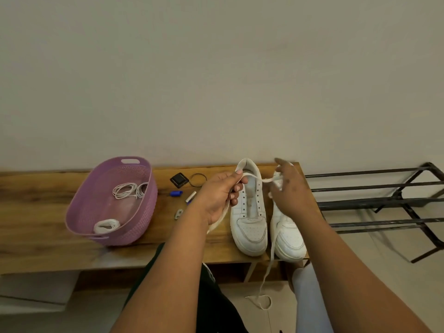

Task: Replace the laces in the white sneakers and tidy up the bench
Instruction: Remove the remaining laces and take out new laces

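Nearest the camera, a loose white lace [268, 267] hangs off the near edge of a wooden bench [36, 212] and trails to the floor. It rises beside two white sneakers [249, 212] standing side by side at the bench's right end, toes toward the viewer, heels toward the far wall, so their long axes run near to far. The left sneaker shows bare eyelets; the right one is partly hidden.

Both hands hover over the heel ends. The left hand [219, 200] is closed around the flat lace, fingers curled, with a tail drooping below the wrist. From it the lace stretches rightward across the left sneaker's opening to the right hand [290, 188], which sits over the right sneaker and appears to pinch the lace, though its fingertips are hard to make out. The right hand is nearer the hidden sneaker.

Farther left, a purple basket [79, 207] holds coiled white laces [125, 190]. Small items [176, 193] lie between basket and sneakers.
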